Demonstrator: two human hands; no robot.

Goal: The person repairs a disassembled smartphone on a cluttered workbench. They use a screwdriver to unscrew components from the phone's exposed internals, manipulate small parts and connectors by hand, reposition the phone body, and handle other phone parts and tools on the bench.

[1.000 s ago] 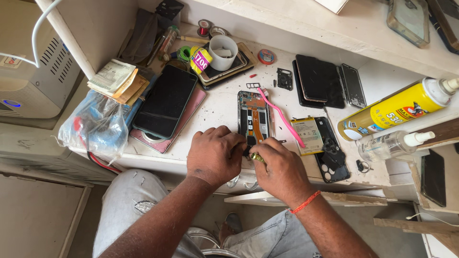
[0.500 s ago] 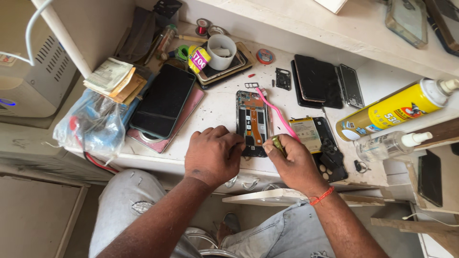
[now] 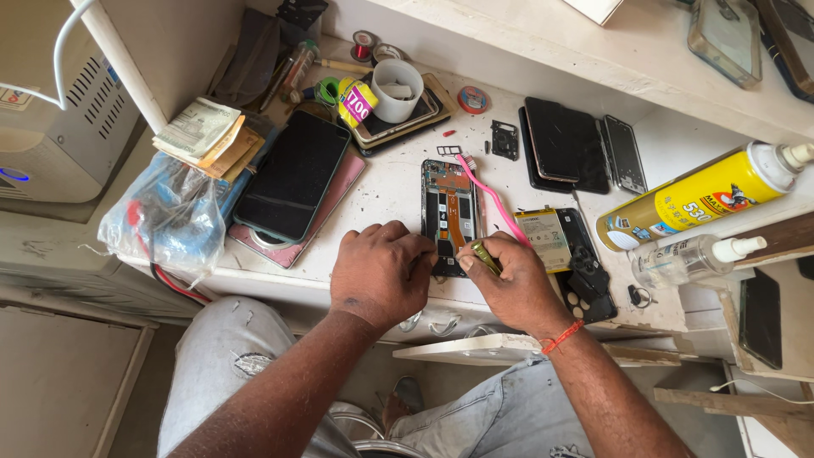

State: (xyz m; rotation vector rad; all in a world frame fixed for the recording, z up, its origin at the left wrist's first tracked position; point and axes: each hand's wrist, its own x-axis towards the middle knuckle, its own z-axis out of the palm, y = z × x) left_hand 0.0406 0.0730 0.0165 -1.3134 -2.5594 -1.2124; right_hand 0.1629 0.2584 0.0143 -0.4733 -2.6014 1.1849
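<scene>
An opened phone point(image 3: 452, 216) lies on the white bench point(image 3: 390, 182). Left hand point(image 3: 381, 273), fingers curled, presses its lower edge at seven o'clock; right hand point(image 3: 513, 284) at five o'clock pinches a small brass-coloured tool point(image 3: 485, 257).

Bench: I see a white worktop point(image 3: 386, 191), scuffed and stained, running from left to far right, its near edge chipped.
Upper shelf: a pale ledge point(image 3: 543, 51) runs along the far side, above the worktop.
Left side: a grey vented box point(image 3: 59, 140) with a small blue light stands left of the bench, a white cable point(image 3: 64, 47) looping above it.
Lower left: a beige cabinet panel point(image 3: 59, 382) sits below.
Right near: I see bare wooden slats point(image 3: 678, 399) under the bench edge.
Light: even and soft, with faint shadows.
</scene>
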